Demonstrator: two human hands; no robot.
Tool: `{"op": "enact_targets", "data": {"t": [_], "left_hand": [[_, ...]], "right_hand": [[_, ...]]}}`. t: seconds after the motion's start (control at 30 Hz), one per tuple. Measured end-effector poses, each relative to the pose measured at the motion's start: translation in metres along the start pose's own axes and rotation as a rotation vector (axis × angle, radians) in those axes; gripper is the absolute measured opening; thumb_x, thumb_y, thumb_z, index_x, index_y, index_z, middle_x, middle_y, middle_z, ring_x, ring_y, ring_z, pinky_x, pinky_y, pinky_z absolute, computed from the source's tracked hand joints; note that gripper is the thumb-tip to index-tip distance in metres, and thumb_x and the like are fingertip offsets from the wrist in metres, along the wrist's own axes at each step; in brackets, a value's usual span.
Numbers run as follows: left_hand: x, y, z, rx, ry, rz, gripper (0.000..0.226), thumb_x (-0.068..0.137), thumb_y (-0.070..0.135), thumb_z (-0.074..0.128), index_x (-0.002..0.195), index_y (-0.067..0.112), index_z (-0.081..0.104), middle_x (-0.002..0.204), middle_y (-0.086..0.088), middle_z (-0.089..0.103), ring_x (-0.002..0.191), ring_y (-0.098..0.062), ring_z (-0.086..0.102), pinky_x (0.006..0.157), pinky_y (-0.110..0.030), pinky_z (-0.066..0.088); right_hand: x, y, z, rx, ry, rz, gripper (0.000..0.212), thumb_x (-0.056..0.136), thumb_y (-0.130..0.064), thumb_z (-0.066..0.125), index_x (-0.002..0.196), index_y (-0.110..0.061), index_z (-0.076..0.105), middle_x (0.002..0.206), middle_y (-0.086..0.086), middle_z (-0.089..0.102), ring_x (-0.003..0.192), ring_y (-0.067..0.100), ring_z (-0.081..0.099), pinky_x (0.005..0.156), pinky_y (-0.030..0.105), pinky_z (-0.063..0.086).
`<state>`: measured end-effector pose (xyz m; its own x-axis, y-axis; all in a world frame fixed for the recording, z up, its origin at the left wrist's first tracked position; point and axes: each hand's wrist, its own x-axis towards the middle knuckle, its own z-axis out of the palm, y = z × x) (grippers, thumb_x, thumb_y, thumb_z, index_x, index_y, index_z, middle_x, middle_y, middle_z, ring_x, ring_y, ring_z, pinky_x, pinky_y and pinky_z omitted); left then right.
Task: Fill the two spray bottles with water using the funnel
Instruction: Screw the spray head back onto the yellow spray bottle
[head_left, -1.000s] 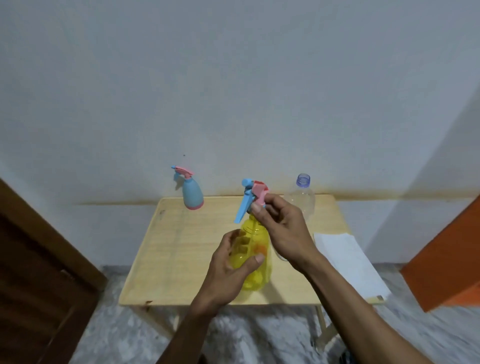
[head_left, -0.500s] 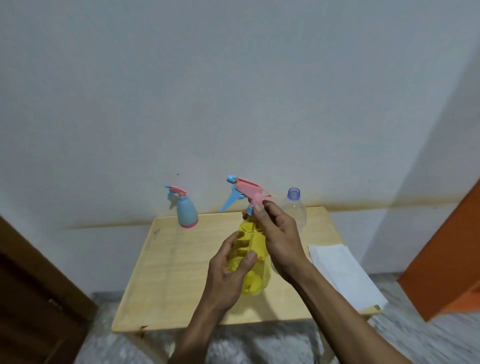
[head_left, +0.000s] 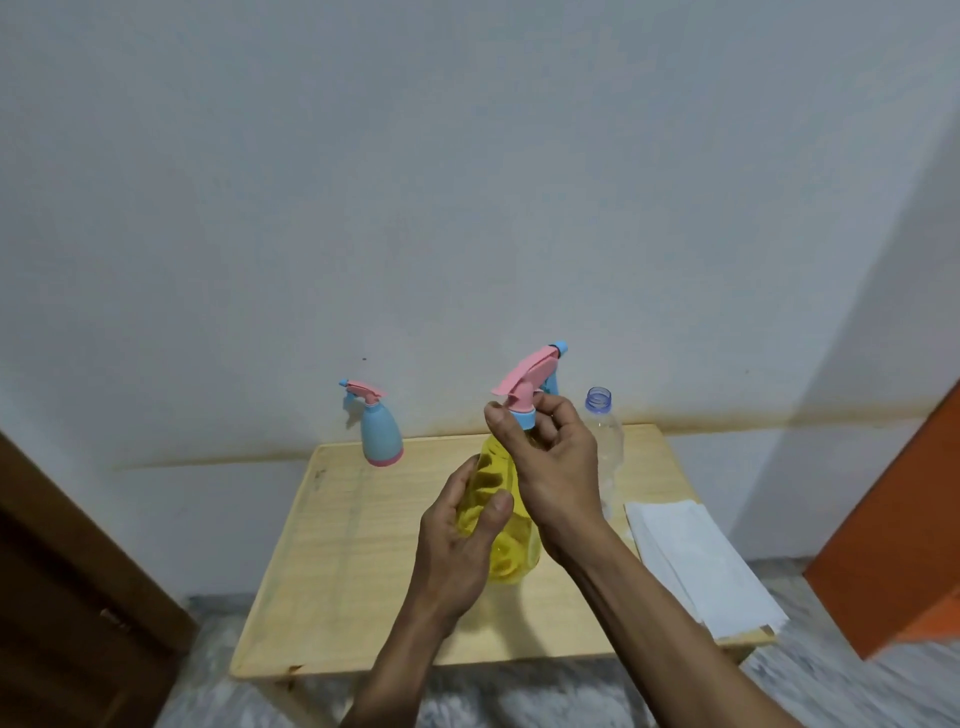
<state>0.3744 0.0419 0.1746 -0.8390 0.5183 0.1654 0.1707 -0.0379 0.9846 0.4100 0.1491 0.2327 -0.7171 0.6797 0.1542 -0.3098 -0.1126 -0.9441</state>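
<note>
The right hand's fingers (head_left: 540, 410) pinch the pink sprayer top (head_left: 530, 382). The left hand (head_left: 465, 530) wraps round the yellow bottle (head_left: 501, 467) in the middle of the frame, standing up tall, nozzle pointing up and right. No filling looks done yet. The blue bottle (head_left: 382, 434) waits at the back of the surface (head_left: 343, 561), top on. I see no funnel.

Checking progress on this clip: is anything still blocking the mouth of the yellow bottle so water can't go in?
Yes. The pink and blue spray head sits on the yellow bottle. The right hand grips its collar; the left hand holds the body. No funnel is visible.
</note>
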Motion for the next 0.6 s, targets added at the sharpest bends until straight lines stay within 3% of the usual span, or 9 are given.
{"op": "enact_targets", "data": {"t": [0.17,0.27,0.43,0.53,0.6], "left_hand": [[0.0001,0.0007,-0.0012,-0.013,-0.01,-0.006,0.037,0.085,0.049,0.062,0.121,0.05,0.054,0.116,0.033,0.065,0.109,0.01,0.061,0.082,-0.011,0.051],[0.0012,-0.0025,-0.0012,-0.02,0.003,-0.013,0.048,0.079,0.062,0.062,0.125,0.049,0.055,0.122,0.025,0.066,0.115,0.004,0.061,0.092,-0.021,0.054],[0.0055,-0.0044,-0.0026,-0.052,0.003,-0.01,0.058,0.08,0.063,0.062,0.133,0.043,0.055,0.128,0.016,0.066,0.121,-0.007,0.061,0.101,-0.04,0.053],[0.0074,-0.0015,-0.0022,-0.055,-0.005,-0.007,0.053,0.081,0.061,0.062,0.131,0.045,0.056,0.128,0.016,0.066,0.122,-0.006,0.061,0.102,-0.039,0.052],[0.0086,-0.0001,-0.0025,-0.06,-0.001,-0.009,0.053,0.081,0.061,0.062,0.13,0.045,0.056,0.128,0.015,0.067,0.122,-0.007,0.061,0.102,-0.04,0.052]], "right_hand": [[-0.0015,0.0001,-0.0007,-0.046,-0.042,0.001,0.02,0.096,-0.034,0.068,0.11,-0.021,0.073,0.101,0.003,0.077,0.098,0.015,0.071,0.087,0.039,0.058],[-0.0024,0.0007,0.0031,-0.058,-0.025,-0.029,0.023,0.09,-0.036,0.075,0.109,-0.024,0.069,0.101,0.002,0.076,0.097,0.017,0.071,0.088,0.04,0.058],[-0.0056,0.0001,0.0052,-0.109,-0.119,-0.077,0.018,0.101,-0.04,0.057,0.106,-0.026,0.068,0.082,-0.002,0.063,0.078,0.011,0.056,0.073,0.032,0.049],[-0.0031,0.0008,0.007,-0.111,-0.066,-0.078,0.018,0.095,-0.039,0.068,0.111,-0.03,0.066,0.099,-0.012,0.073,0.097,0.005,0.068,0.087,0.028,0.054],[-0.0029,0.0002,0.008,-0.096,-0.081,-0.066,0.019,0.095,-0.042,0.065,0.111,-0.032,0.067,0.1,-0.013,0.072,0.098,0.004,0.067,0.087,0.026,0.053]]}}
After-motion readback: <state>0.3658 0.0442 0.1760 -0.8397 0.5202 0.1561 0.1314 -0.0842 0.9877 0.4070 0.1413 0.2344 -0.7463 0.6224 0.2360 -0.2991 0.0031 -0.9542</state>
